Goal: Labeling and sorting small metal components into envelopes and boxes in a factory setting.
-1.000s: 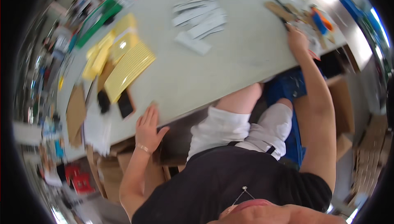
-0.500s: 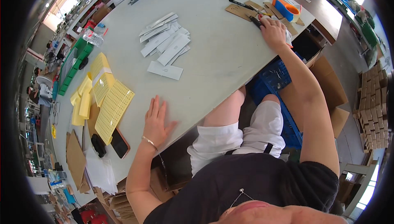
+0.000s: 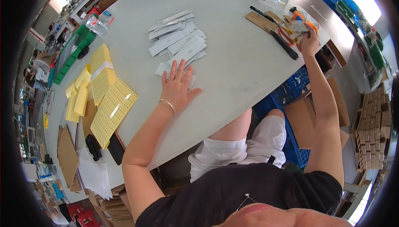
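Left hand [image 3: 178, 86]: flat, fingers spread, palm down on the pale grey table [image 3: 232, 65]; grasps nothing; fingertips rest on the nearest flat white paper packet [image 3: 168, 70].
Packet pile: loose heap of flat white paper packets [image 3: 178, 40] lying just beyond those fingertips, overlapping.
Right hand [image 3: 309, 40]: raised at the table's far right edge, closed around a small crumpled clear packet [image 3: 298, 25]; contents too small to tell.
Nearby right: black pen-like tool [image 3: 284, 45], brown card pieces [image 3: 259, 20].
Nearby left: yellow perforated sheets [image 3: 111, 106].
Handling advice: slide one packet free under flat fingers, not several.
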Demonstrator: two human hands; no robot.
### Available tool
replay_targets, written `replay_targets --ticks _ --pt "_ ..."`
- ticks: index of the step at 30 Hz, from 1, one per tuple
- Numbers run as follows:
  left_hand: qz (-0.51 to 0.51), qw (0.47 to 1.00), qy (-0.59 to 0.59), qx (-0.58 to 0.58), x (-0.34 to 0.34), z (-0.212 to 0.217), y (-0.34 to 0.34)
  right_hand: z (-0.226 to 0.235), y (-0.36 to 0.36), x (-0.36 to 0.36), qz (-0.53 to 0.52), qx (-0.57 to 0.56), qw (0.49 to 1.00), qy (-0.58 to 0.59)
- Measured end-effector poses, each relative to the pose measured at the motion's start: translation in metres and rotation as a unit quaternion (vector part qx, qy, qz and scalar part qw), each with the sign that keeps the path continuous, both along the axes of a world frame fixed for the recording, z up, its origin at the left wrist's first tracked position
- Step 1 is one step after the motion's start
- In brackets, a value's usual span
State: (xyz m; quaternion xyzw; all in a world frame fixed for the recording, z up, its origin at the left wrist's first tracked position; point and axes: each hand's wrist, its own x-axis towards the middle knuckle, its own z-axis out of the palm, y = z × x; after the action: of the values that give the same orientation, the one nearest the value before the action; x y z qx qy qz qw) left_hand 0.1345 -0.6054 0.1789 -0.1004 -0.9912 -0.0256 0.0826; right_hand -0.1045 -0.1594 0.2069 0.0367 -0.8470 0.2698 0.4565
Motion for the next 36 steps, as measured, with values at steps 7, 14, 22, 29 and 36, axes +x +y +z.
replay_targets --ticks 7,14,22,29,36 --pt "0.017 0.999 -0.035 0.032 -0.004 -0.005 -0.001 -0.001 -0.143 -0.048 0.194 0.066 0.978 -0.046" --pt "0.023 0.996 0.006 0.082 -0.011 -0.001 -0.004 -0.041 -0.249 -0.118 0.116 0.303 0.91 -0.258" --pt "0.016 0.994 0.013 0.11 -0.014 -0.001 -0.009 -0.036 -0.245 -0.103 0.295 0.366 0.833 -0.291" --pt "0.016 0.995 -0.014 0.093 -0.013 -0.001 -0.009 -0.021 -0.165 0.041 0.424 0.419 0.759 -0.26" --pt "0.024 0.996 0.014 0.081 -0.012 -0.006 -0.008 -0.011 -0.095 0.141 0.517 0.359 0.73 -0.267"
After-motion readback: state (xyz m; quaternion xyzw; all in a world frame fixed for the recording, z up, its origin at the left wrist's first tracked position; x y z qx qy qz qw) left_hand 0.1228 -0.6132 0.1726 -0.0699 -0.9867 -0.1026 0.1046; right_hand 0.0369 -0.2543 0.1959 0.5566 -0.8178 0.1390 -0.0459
